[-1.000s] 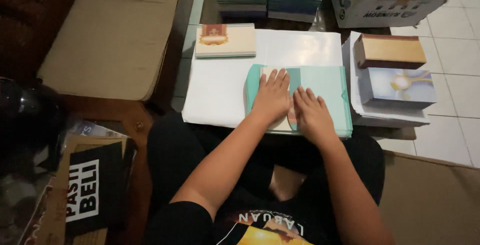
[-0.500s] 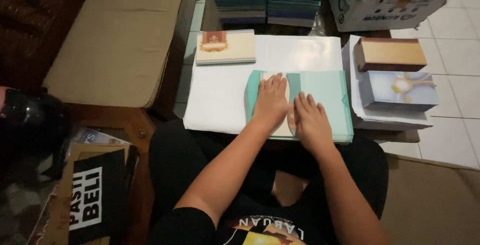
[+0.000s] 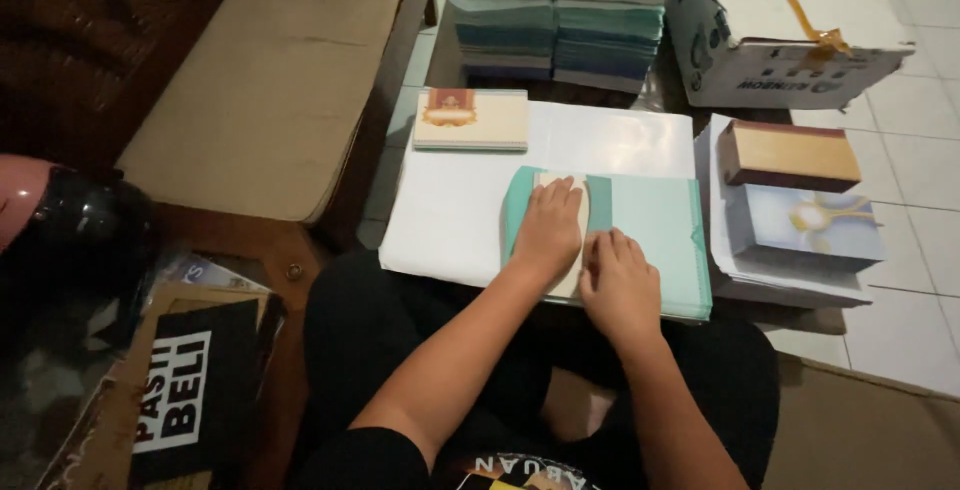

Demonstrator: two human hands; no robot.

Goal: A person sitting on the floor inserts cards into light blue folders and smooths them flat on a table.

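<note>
On the large white sheet of paper (image 3: 450, 220) that covers the worktop in front of the seated person lies a stack of pale teal paper envelopes (image 3: 650, 240), and both bare hands rest on its left end. The left hand (image 3: 548, 230) lies flat with its fingers stretched out and released, pressing on a cream card (image 3: 572, 212) that sits partly inside a folded teal flap; the right hand (image 3: 620, 285) lies flat just beside it, nearer to the person, also with fingers open and pressing down, grasping nothing. The envelopes look thin, light and smooth, with a matt surface and sharp straight edges; I judge that one sheet bends easily and can crease if it is pinched hard, and that the stack may slide, because smooth paper slips on smooth paper. A good place to take hold seems to be the free edge or a corner of the flap, with a flat palm holding the rest. The cream card appears stiffer than the envelope, so it should keep its shape when pushed. Far on the left of the white sheet lies a cream rectangular card with a red-brown ornament (image 3: 470, 118). To the right stand a brown-topped block of cards (image 3: 790, 155) and a pale blue block with a gold pattern (image 3: 808, 225). Farther away are stacks of teal paper (image 3: 555, 40) and white cardboard boxes (image 3: 770, 50).
</note>
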